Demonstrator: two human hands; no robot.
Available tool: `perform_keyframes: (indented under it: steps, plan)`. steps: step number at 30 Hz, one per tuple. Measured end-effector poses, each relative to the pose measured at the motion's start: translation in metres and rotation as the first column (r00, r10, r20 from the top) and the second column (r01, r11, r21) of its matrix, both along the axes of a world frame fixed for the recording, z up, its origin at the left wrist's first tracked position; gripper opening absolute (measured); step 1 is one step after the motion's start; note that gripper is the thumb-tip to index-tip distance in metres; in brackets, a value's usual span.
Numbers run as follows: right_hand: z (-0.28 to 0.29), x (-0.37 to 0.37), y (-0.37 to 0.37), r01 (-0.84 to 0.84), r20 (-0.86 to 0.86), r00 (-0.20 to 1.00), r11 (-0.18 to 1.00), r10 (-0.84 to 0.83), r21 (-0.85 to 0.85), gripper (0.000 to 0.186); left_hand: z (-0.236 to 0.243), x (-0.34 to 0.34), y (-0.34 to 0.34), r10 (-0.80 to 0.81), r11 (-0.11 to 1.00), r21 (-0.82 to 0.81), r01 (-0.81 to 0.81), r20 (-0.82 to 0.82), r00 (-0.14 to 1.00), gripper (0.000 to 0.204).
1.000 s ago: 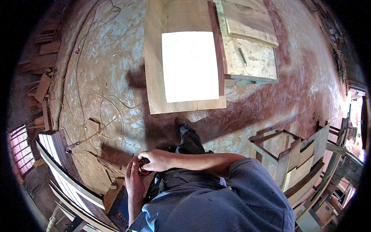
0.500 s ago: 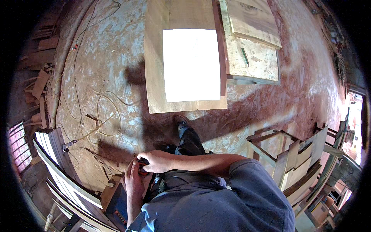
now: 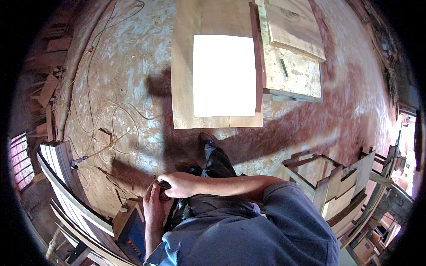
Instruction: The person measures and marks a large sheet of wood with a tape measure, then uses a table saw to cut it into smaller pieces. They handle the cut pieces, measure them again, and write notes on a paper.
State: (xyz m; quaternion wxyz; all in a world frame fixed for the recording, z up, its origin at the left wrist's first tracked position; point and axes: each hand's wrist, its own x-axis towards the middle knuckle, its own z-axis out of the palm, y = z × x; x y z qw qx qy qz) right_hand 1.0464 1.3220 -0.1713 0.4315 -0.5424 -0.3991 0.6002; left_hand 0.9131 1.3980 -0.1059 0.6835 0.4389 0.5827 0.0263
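Note:
Close to my body, at the lower left of centre, my two hands meet around a small black and red tool (image 3: 164,195). My right hand (image 3: 181,184) closes over its top, with the forearm crossing in front of my waist. From the left side, my left hand (image 3: 153,205) wraps its fingers against the same tool. The hands cover most of it, so its exact kind is hidden. Ahead of me lies a bright white rectangular sheet (image 3: 224,75) on a wide wooden board (image 3: 183,104), apart from both hands.
Right of the board stands a low worktable (image 3: 290,82) bearing a wooden panel (image 3: 296,29) and a thin green stick (image 3: 284,69). A hose (image 3: 137,137) loops over the floor at left. Long pale panels (image 3: 73,177) lean nearby at left; wooden frames (image 3: 310,166) stand at right.
The view has shifted slightly, so the board and sheet sit a little farther right. Both hands keep their hold on the black and red tool.

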Motion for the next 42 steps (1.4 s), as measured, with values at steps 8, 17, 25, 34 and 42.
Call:
perform_keyframes:
  steps: [8,17,25,34,42]
  plan:
    - [-0.002,-0.001,0.002,-0.021,0.015,1.000,1.000,0.021,0.008,0.047,-0.004,-0.009,-0.002,0.002,1.000,0.008,-0.002,-0.034,0.999,0.033]
    - [-0.001,-0.003,-0.001,-0.024,0.013,1.000,0.999,0.023,0.034,0.048,-0.005,-0.014,-0.005,-0.033,0.999,0.036,0.034,-0.032,0.999,0.032]
    - [-0.001,-0.003,-0.002,-0.038,0.027,0.999,0.999,0.037,0.014,0.047,-0.012,-0.017,-0.008,0.074,0.996,-0.041,-0.074,-0.003,0.997,0.036]
    - [0.003,-0.004,-0.002,-0.037,0.033,0.999,0.998,0.036,0.041,0.047,-0.009,-0.015,-0.010,0.094,0.995,-0.029,-0.094,0.011,0.995,0.034]
    - [0.000,-0.007,0.001,-0.070,0.034,0.997,0.998,0.069,0.010,0.049,-0.012,-0.018,-0.008,0.099,0.994,-0.049,-0.097,0.044,0.994,0.034]
